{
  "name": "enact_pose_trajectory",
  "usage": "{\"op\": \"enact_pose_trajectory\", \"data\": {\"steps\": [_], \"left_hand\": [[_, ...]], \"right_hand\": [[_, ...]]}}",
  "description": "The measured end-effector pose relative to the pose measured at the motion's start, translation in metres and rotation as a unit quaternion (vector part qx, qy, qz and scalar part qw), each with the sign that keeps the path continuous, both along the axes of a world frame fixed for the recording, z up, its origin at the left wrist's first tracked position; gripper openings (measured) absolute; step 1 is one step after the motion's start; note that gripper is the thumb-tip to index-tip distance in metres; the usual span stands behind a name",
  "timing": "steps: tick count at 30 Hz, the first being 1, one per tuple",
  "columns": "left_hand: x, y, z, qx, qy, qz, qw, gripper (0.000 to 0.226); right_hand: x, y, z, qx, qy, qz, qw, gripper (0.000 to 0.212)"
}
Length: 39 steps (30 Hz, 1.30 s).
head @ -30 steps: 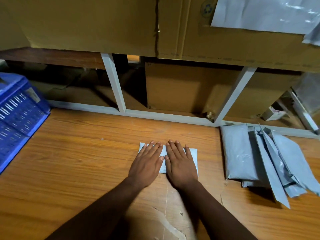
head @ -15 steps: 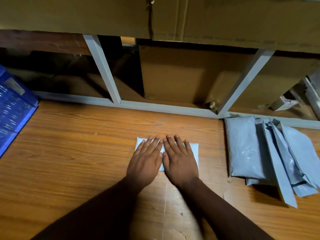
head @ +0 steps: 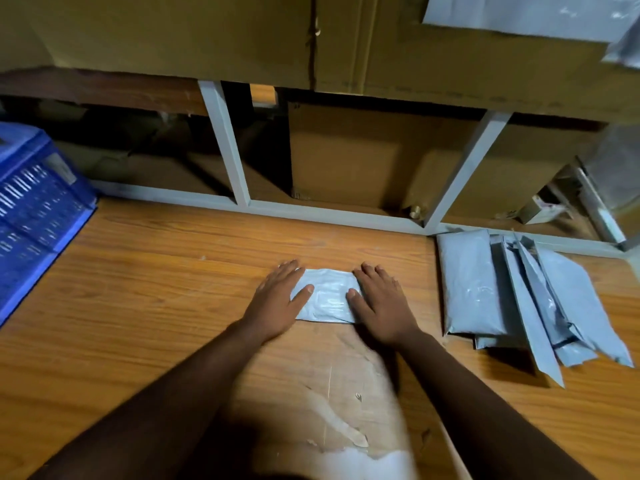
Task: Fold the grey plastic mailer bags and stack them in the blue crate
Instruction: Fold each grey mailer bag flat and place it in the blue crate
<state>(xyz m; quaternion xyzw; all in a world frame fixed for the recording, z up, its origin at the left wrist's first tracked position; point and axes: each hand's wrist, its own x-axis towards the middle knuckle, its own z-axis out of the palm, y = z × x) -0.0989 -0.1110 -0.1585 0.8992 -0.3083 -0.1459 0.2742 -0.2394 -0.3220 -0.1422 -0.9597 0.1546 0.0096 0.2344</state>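
Observation:
A folded grey mailer bag (head: 327,295) lies flat in the middle of the wooden table (head: 145,292). My left hand (head: 277,299) presses flat on its left end, fingers straight, thumb on the plastic. My right hand (head: 382,303) presses flat on its right end in the same way. A pile of unfolded grey mailer bags (head: 512,299) lies at the right of the table. The blue crate (head: 31,209) stands at the left edge, only partly in view.
A grey metal shelf frame (head: 228,147) runs along the back of the table, with cardboard boxes (head: 353,154) behind and above it. The tabletop veneer is torn near me (head: 332,420). Another grey bag (head: 519,15) hangs at the top right.
My hands have slid apart from the middle of the folded bag to its two ends, showing the bag's centre. The camera has shifted, so the crate shows more again.

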Motion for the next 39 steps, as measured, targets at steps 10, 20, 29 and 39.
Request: {"op": "enact_pose_trajectory", "data": {"steps": [10,20,29,39], "left_hand": [[0.03,0.056,0.064,0.087,0.029,-0.059,0.994,0.054],[0.053,0.208,0.149,-0.059,0.05,0.057,0.995,0.023],[0.106,0.416,0.255,-0.078,-0.114,0.111,0.984,0.032],[0.153,0.591,0.284,0.216,-0.161,0.22,0.937,0.033]], "right_hand": [[0.029,0.022,0.068,-0.013,0.065,0.088,0.994,0.052],[0.091,0.105,0.119,0.027,-0.1,0.196,0.975,0.022],[0.244,0.306,0.197,0.102,-0.292,0.299,0.903,0.019],[0.403,0.518,0.223,0.013,-0.293,0.511,0.808,0.029]]}}
